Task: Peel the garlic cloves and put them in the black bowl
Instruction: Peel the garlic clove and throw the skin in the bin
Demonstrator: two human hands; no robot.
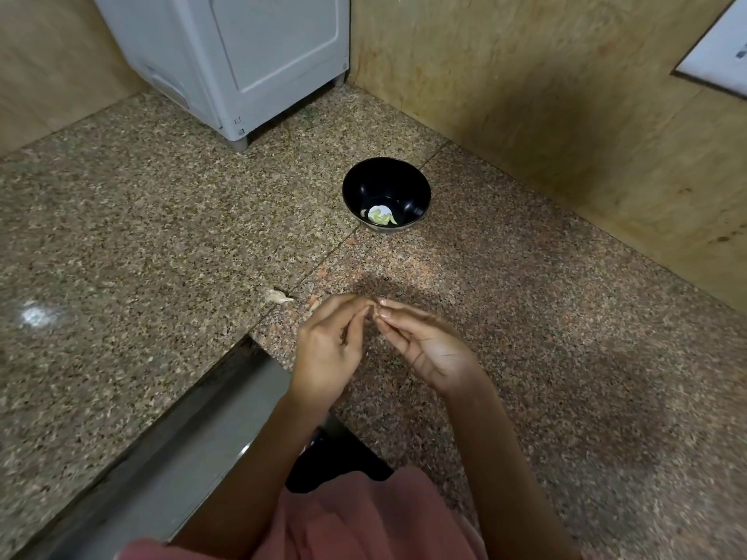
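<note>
Closest in there's a bit of pink clothing (pixel 364 519) at the bottom edge, and left of it the steel rim of a sink (pixel 194 422) cut into the desk (pixel 121 236). The desk itself is speckled brown-grey granite, glossy enough to catch a light spot on the left. Just past the sink corner both hands hover above the stone, fingertips meeting. The left hand (pixel 327 349) and right hand (pixel 432 349) each have their fingers (pixel 398 315) drawn together, pinching a small pale garlic clove (pixel 376 313) between them. It's mostly hidden, so can't tell if the skin is on or off. A little left of the hands, lying on the desk, is a whitish garlic piece (pixel 279 296) with a papery, pointy tail. Further back, well apart from the hands, sits the black bowl (pixel 355 187), upright, with a few pale greenish-white peeled cloves (pixel 382 216) down in the bottom. Behind that, in the corner, a light grey appliance (pixel 242 54) stands on short feet, and beige stone-look walls (pixel 525 74) close in the back and right side.
</note>
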